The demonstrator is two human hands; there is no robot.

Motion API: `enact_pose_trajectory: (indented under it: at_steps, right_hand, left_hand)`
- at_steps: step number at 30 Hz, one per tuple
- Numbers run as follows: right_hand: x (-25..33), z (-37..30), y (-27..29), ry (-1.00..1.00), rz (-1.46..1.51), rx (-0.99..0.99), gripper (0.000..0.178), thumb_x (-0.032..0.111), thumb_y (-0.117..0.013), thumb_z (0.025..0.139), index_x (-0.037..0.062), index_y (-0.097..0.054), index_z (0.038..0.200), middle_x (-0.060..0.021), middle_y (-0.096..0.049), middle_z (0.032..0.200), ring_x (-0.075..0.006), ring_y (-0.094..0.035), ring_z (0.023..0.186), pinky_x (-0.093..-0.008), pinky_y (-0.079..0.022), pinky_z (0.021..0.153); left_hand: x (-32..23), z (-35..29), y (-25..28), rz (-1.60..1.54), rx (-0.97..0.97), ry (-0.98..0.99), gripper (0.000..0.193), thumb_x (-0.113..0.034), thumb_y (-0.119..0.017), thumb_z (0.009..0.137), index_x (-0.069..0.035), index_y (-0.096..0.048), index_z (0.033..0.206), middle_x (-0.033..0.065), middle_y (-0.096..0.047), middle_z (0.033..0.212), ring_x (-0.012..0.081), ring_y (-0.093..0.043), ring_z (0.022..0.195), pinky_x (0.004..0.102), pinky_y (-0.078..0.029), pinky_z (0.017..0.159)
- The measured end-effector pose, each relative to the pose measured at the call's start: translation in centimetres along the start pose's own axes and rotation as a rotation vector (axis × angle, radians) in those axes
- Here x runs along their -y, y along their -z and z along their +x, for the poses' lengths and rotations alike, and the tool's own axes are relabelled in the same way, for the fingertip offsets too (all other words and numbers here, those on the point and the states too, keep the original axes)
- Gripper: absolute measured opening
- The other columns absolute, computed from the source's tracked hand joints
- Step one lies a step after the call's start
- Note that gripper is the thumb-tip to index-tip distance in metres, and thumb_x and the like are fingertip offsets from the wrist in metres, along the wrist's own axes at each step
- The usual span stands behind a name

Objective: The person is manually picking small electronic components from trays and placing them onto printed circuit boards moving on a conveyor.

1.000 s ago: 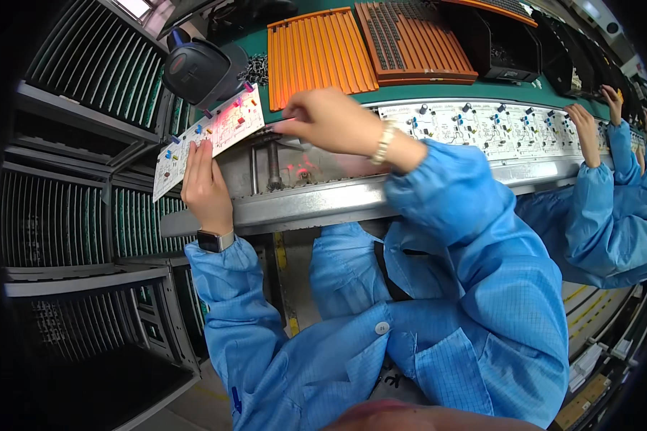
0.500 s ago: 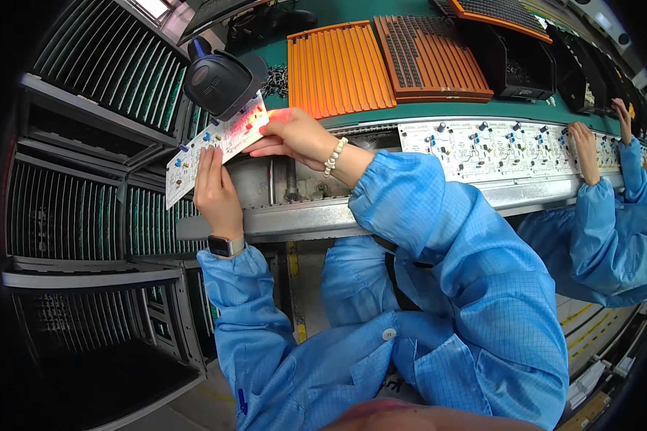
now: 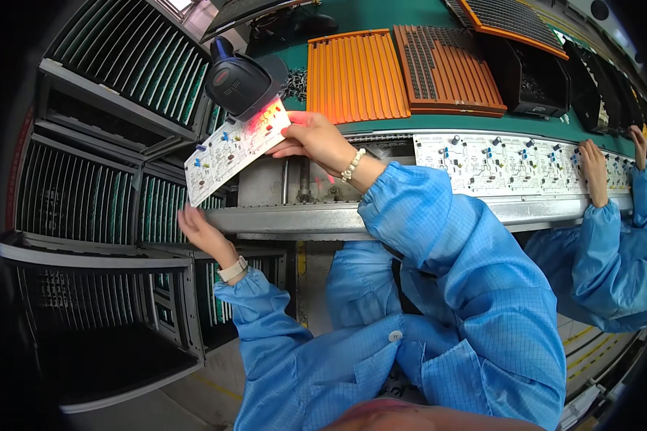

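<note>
A white circuit board [image 3: 233, 152] with blue, red and dark components slants under a black scanner [image 3: 239, 87], whose red light falls on its upper right end. My right hand [image 3: 323, 144] is closed on that end, thumb on top and fingers beneath. My left hand [image 3: 207, 235] is beside the board's lower left corner, its fingers stretched out. Whether its fingertips touch the corner, I cannot tell. A bracelet circles my right wrist, a watch band my left.
Slotted racks [image 3: 72, 194] of boards stand at left. A metal conveyor rail [image 3: 295, 221] runs across, carrying more white boards [image 3: 474, 169] at right, where a co-worker's hands [image 3: 594, 172] work. Behind are an orange ribbed tray [image 3: 356, 79], a brown tray [image 3: 449, 75] and black bins [image 3: 528, 82].
My left hand has slid off the board's face, down and left to its lower corner. The board stays in my right hand under the scanner. The whole view has shifted slightly.
</note>
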State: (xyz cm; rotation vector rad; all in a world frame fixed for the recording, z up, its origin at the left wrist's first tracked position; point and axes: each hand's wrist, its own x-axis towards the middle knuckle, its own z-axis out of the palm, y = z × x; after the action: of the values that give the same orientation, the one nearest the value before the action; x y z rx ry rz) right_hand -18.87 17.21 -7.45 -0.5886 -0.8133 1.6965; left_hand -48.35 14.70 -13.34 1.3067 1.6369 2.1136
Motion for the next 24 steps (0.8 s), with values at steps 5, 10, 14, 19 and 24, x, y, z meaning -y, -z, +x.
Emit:
enact_pose_trajectory:
  at_steps: [5, 10, 14, 19, 24]
  right_hand:
    - [-0.2, 0.3, 1.6, 0.182, -0.020, -0.296, 0.033, 0.015, -0.041, 0.097, -0.0068, -0.056, 0.116, -0.0173, -0.070, 0.097, -0.0228, -0.072, 0.077, -0.0272, -0.059, 0.062]
    - [0.2, 0.1, 2.6, 0.357, -0.092, -0.497, 0.025, 0.016, -0.043, 0.099, -0.0036, -0.057, 0.106, -0.0123, -0.068, 0.089, -0.0175, -0.069, 0.067, -0.0254, -0.054, 0.052]
    - [0.3, -0.4, 2.6, 0.416, -0.055, -0.543, 0.023, 0.018, -0.045, 0.100, -0.0019, -0.056, 0.105, -0.0117, -0.068, 0.086, -0.0166, -0.067, 0.064, -0.0250, -0.051, 0.049]
    - [0.7, -0.4, 2.4, 0.426, -0.062, -0.561, 0.023, 0.018, -0.045, 0.101, -0.0020, -0.055, 0.105, -0.0110, -0.067, 0.082, -0.0163, -0.066, 0.060, -0.0248, -0.050, 0.048]
    - [1.2, -0.4, 2.8, 0.455, -0.113, -0.666, 0.027, 0.022, -0.045, 0.101, -0.0016, -0.058, 0.100, -0.0103, -0.066, 0.080, -0.0145, -0.062, 0.055, -0.0245, -0.046, 0.044]
  left_hand:
    - [-2.0, -1.0, -2.2, -0.310, 0.323, 0.299, 0.041, -0.015, -0.057, 0.101, 0.010, -0.050, 0.133, 0.0167, -0.062, 0.123, 0.0205, -0.062, 0.111, 0.0327, -0.049, 0.100]
    - [-4.2, -2.5, -4.7, -0.335, 0.397, 0.298, 0.041, -0.013, -0.058, 0.100, 0.009, -0.051, 0.133, 0.0136, -0.063, 0.123, 0.0151, -0.061, 0.107, 0.0293, -0.050, 0.096]
    - [-4.7, -2.6, -5.5, -0.345, 0.394, 0.307, 0.040, -0.013, -0.058, 0.100, 0.009, -0.051, 0.133, 0.0139, -0.063, 0.123, 0.0155, -0.062, 0.108, 0.0295, -0.050, 0.096]
    - [-4.9, -2.4, -5.9, -0.352, 0.390, 0.333, 0.039, -0.011, -0.059, 0.099, 0.009, -0.052, 0.132, 0.0142, -0.063, 0.123, 0.0168, -0.062, 0.108, 0.0300, -0.051, 0.095]
    - [-5.4, -2.7, -6.5, -0.355, 0.422, 0.346, 0.038, -0.010, -0.059, 0.099, 0.008, -0.052, 0.132, 0.0141, -0.063, 0.123, 0.0168, -0.062, 0.107, 0.0300, -0.050, 0.096]
